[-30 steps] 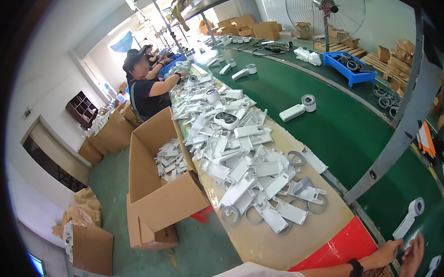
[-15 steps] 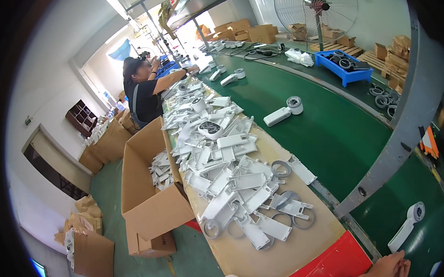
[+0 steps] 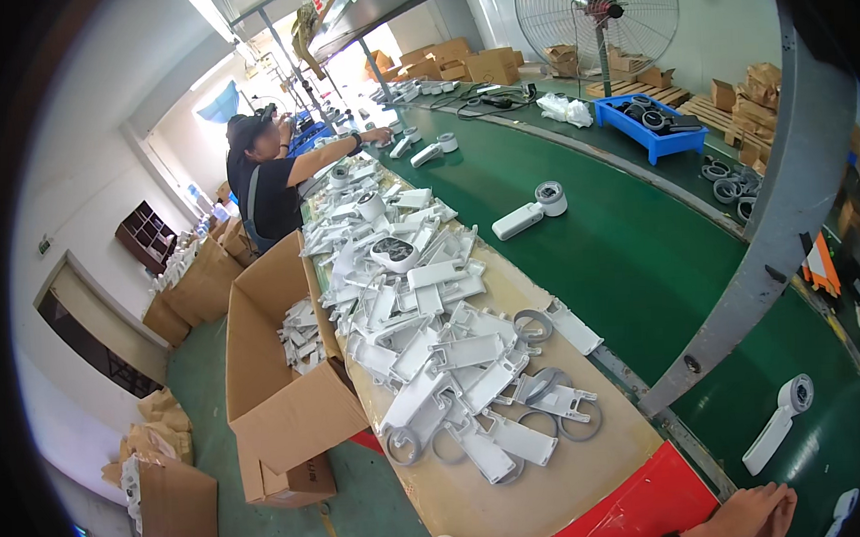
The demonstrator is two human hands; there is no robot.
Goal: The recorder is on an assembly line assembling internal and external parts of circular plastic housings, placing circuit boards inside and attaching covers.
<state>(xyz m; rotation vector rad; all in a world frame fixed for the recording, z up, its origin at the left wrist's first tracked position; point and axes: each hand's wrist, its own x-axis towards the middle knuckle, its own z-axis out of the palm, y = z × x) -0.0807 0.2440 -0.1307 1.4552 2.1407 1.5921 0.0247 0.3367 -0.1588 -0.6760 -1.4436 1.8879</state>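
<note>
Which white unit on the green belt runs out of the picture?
The lowest white unit, at lower right: it alone is cut off by the bottom edge.

White-walled workshop with a green floor, bright with glare at its far end.
A tube lamp hangs from the ceiling; a doorway and a dark shelf unit stand along the left wall. A long pale surface runs beside a green belt, a grey metal post rising at right. Beyond, a large caged fan stands before the right-hand wall, near wooden pallets.
</note>
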